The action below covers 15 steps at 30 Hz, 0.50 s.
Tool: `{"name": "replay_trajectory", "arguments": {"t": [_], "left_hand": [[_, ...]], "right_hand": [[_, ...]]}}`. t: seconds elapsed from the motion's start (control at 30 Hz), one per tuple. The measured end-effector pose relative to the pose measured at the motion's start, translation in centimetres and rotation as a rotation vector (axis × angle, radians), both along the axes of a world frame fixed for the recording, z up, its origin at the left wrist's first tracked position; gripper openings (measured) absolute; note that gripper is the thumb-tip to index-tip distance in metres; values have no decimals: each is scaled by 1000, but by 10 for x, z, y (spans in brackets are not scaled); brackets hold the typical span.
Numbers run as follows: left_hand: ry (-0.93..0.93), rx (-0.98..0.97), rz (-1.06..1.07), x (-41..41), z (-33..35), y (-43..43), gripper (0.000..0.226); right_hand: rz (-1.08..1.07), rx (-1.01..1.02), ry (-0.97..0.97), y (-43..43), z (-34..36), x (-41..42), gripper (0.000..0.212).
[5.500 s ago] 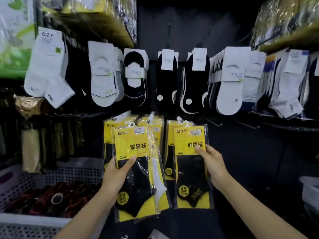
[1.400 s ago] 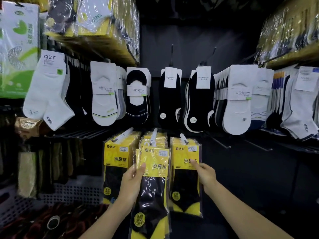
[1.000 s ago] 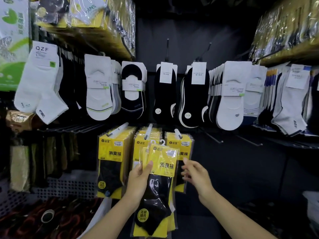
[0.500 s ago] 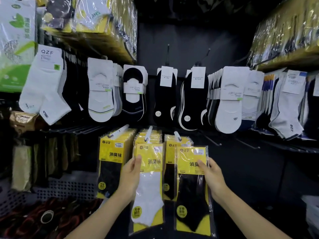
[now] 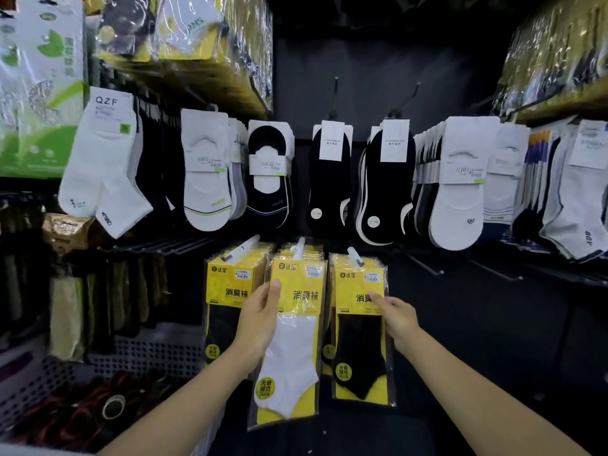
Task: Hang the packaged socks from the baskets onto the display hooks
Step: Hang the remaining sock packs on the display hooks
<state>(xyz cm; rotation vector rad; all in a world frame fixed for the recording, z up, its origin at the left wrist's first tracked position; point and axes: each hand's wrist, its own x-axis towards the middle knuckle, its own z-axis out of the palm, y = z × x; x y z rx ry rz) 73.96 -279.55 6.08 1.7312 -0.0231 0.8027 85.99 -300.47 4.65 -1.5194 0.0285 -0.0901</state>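
Left hand (image 5: 260,324) gripped the white-sock pack (image 5: 291,350), right hand (image 5: 396,315) the black-sock pack (image 5: 360,350) — both upright, hooks (image 5: 298,247) just above each hand.

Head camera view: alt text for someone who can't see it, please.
The left hand grips a yellow pack of white socks at the middle display hook; the right hand holds a pack of black socks beside it.

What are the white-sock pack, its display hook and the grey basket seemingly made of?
Yellow pack with a white sock: clear glossy plastic film over yellow printed card, judging by glare and wrinkles. White-tipped display hook: tip looks like glossy plastic; the rod is hidden. Grey perforated basket: probably matte moulded plastic, by its hole grid.
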Motion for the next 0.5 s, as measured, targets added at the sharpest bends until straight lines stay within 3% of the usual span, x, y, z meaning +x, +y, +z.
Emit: {"name": "replay_trajectory", "arguments": {"t": [0.13, 0.23, 0.5], "left_hand": [[20, -5, 10, 3, -5, -4, 42], [47, -4, -25, 6, -14, -9, 40], [108, -115, -250, 21, -22, -71, 33]], "right_hand": [[-120, 19, 123, -9, -17, 0, 23], [-158, 14, 109, -16, -22, -11, 23], [245, 74, -105, -3, 2, -67, 18]]}}
